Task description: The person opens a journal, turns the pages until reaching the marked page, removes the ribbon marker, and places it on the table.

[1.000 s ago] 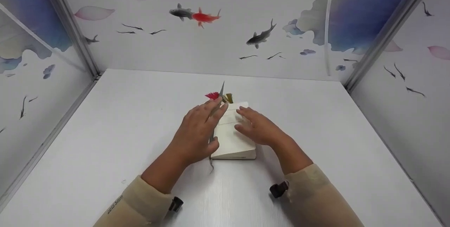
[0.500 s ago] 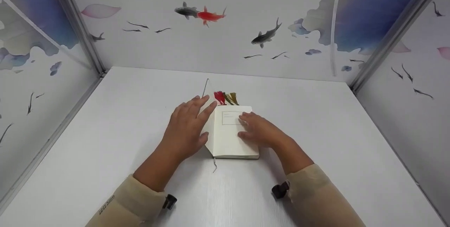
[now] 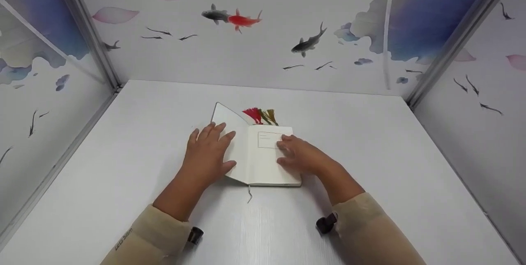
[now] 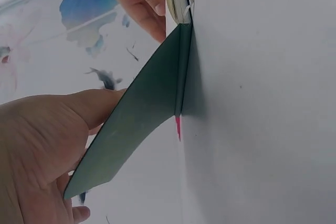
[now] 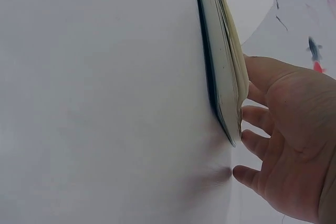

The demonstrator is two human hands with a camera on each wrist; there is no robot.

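A small notebook [image 3: 269,166] lies opened at its first page, with a printed box near the top. Its green front cover [image 4: 131,114] slants up off the table on the left. My left hand [image 3: 205,152] presses on the inner face of that cover with spread, fairly straight fingers. On the right page rests my right hand [image 3: 302,154], its fingertips touching the paper near the outer edge. In the right wrist view the page block [image 5: 226,51] shows from its edge, beside the right hand's fingers. Red tassels [image 3: 253,115] and olive-green tassels [image 3: 269,116] stick out beyond the notebook's top.
A thin ribbon [image 3: 250,194] hangs from the notebook's bottom at the spine. The white table [image 3: 353,133] is enclosed by panels [image 3: 263,59] printed with fish and petals. Black wrist cameras [image 3: 326,223] sit at both sleeves.
The left hand has moved left and swung the notebook's front cover from nearly upright over to the left. The first page is uncovered. The right hand has stayed near the right edge.
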